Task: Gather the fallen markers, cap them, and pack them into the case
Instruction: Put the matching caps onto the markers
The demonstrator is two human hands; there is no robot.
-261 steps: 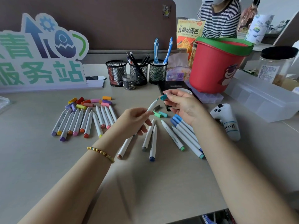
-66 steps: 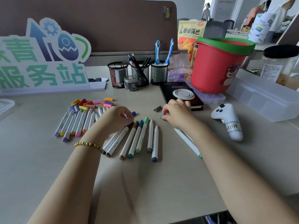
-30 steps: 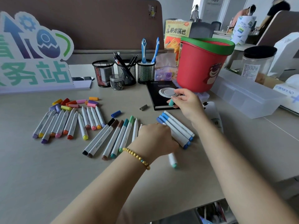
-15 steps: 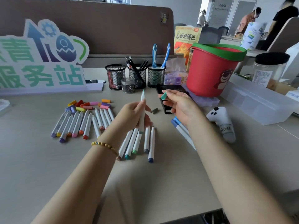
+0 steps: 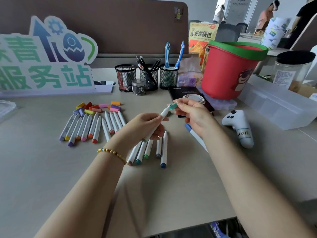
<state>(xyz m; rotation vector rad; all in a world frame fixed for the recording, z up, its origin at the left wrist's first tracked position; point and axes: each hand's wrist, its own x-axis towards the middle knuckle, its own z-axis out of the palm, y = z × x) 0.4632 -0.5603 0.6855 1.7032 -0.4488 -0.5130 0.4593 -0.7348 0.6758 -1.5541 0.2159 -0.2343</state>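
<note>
My left hand (image 5: 144, 126) grips a white marker (image 5: 163, 114) above the table, its tip pointing up and right. My right hand (image 5: 192, 114) pinches a teal cap (image 5: 173, 106) right at that tip. Beneath my hands lies a row of several capped markers (image 5: 147, 150). Several uncapped markers (image 5: 89, 127) lie to the left, with loose coloured caps (image 5: 99, 107) behind them. A blue-capped marker (image 5: 193, 133) shows under my right wrist. A clear plastic case (image 5: 277, 107) stands at the right.
A red bucket (image 5: 229, 69) with a green rim, a black notebook (image 5: 185, 91), three mesh pen cups (image 5: 147, 76) and a sign (image 5: 46, 55) line the back. A white plush toy (image 5: 240, 127) lies right of my right arm. A glass jar (image 5: 291, 69) stands far right.
My left hand has tilted the marker from upright toward the right. My right hand has brought the teal cap to its tip.
</note>
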